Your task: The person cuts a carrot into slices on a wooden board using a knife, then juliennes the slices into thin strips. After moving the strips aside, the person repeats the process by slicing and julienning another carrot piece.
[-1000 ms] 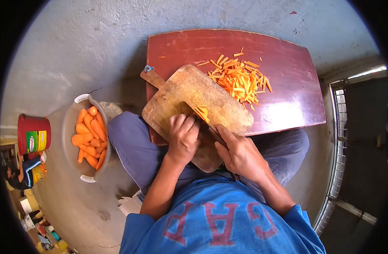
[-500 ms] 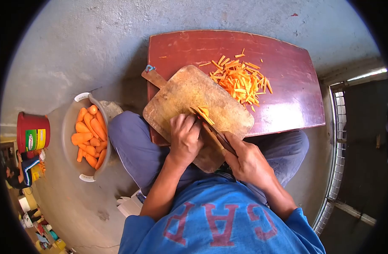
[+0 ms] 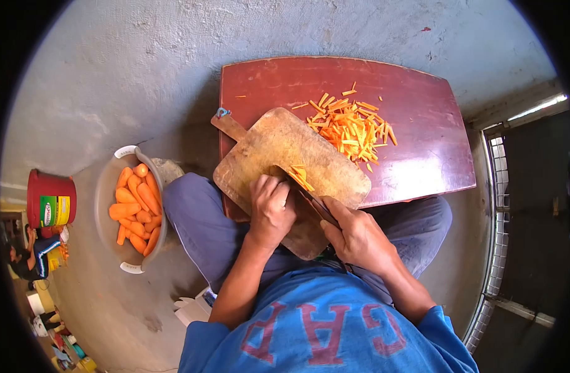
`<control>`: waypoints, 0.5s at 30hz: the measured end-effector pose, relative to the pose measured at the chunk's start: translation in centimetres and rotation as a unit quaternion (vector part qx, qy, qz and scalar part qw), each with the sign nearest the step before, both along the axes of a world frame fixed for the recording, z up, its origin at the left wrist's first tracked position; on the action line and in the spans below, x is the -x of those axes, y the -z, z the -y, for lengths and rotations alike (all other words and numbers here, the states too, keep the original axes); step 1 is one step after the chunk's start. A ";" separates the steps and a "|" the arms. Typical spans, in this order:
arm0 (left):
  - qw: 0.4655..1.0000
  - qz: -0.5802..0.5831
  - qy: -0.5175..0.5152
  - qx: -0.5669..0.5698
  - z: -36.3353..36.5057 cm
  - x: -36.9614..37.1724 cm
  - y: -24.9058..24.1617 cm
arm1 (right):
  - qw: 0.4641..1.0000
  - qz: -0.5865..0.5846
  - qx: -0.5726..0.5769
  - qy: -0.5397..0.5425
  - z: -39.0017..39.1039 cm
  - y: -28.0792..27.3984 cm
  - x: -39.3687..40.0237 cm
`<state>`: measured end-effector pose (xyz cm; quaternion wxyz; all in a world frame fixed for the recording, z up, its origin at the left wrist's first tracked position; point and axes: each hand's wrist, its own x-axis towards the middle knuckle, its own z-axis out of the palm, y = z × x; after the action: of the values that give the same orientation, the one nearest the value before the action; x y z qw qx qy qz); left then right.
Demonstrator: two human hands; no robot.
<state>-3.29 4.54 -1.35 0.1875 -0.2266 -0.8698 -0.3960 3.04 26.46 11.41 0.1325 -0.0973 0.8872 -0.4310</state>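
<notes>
My left hand [image 3: 272, 204] is closed, its fingers curled down on the wooden cutting board [image 3: 278, 137] against the side of a knife blade. What lies under these fingers is mostly hidden; it appears to be carrot, since freshly cut carrot strips [image 3: 301, 176] lie just across the blade. In my right hand [image 3: 361, 239] is the handle of the knife [image 3: 311, 200], its blade slanting up and left over the board. Past the board's far right side, a heap of carrot sticks [image 3: 353, 132] rests on the red table [image 3: 415, 118].
A grey basin [image 3: 102, 214] of whole peeled carrots [image 3: 139, 199] stands on the floor beside my left knee. Farther left are a red bucket [image 3: 51, 193] and a seated person [image 3: 33, 258]. A wall runs behind the table; a barred door frame [image 3: 497, 180] is at right.
The view has tilted slightly, so table, board and basin sit lower in the picture. The knife blade has shifted a little, and the strips beside it lie differently. Both hands keep their holds.
</notes>
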 end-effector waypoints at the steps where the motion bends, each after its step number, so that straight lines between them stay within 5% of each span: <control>1: 1.000 0.014 0.001 -0.001 0.0 0.0 -0.2 | 1.000 0.010 -0.008 -0.003 -0.2 0.2 -0.2; 15: 0.997 0.009 -0.054 -0.055 -0.8 -0.3 -0.9 | 1.000 -0.010 -0.008 0.004 -0.6 0.5 -1.7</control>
<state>-2.98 5.37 -0.41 0.2127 -0.1647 -0.8595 -0.4345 4.69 27.03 10.89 0.1222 -0.0969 0.8925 -0.4232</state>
